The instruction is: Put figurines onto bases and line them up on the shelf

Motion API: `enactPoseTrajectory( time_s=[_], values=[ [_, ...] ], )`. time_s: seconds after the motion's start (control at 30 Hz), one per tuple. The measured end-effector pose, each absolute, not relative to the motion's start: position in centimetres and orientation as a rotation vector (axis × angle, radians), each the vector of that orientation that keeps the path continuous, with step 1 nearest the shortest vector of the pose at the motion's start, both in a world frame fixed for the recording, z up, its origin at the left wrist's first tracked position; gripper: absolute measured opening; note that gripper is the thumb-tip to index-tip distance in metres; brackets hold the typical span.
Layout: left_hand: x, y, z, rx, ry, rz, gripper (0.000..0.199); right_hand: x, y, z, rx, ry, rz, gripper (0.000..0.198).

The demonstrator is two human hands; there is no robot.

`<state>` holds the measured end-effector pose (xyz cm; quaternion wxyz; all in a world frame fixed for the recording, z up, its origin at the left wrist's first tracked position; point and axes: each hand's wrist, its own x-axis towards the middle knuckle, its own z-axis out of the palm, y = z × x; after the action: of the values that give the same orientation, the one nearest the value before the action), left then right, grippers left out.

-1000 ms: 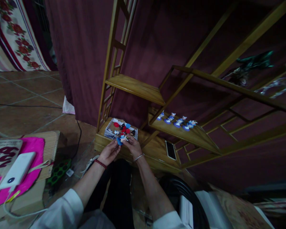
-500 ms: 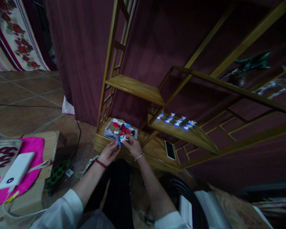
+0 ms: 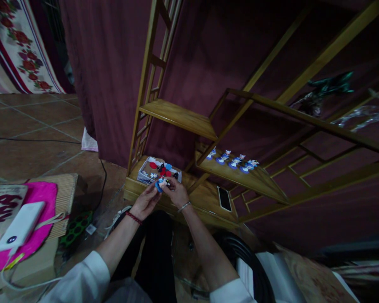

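Between my hands, just in front of the box, is a small white figurine (image 3: 162, 181) with dark and red parts, on a round blue base (image 3: 158, 188). The fingers of my left hand (image 3: 145, 203) pinch the blue base from the left. My right hand (image 3: 177, 194) grips the figurine from the right, its fingers partly hiding it. Right behind them, a shallow open box (image 3: 142, 178) holds red discs (image 3: 153, 166), a blue disc (image 3: 168, 166) and small black and white figurine pieces (image 3: 153, 175).
Several figurines on blue bases (image 3: 234, 162) stand in a row on a raised wooden shelf (image 3: 255, 181). A phone (image 3: 224, 198) lies on the lower board. To the left, a white power bank (image 3: 20, 225) rests on pink cloth. A black stool (image 3: 255, 256) is at lower right.
The blue base has turned a little and now sits squarely under the figurine. Both hands stay in nearly the same place.
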<state>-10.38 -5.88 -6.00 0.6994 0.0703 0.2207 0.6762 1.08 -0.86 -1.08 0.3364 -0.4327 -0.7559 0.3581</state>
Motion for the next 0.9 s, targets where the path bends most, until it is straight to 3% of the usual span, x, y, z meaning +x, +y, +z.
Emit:
enactPoseTrajectory(
  time_s=[0.9],
  values=[
    [-10.3, -6.1, -5.3, 0.268, 0.521, 1.512, 0.037, 0.7, -1.4, 0.6, -1.436, -2.031, 0.68, 0.024]
  ],
)
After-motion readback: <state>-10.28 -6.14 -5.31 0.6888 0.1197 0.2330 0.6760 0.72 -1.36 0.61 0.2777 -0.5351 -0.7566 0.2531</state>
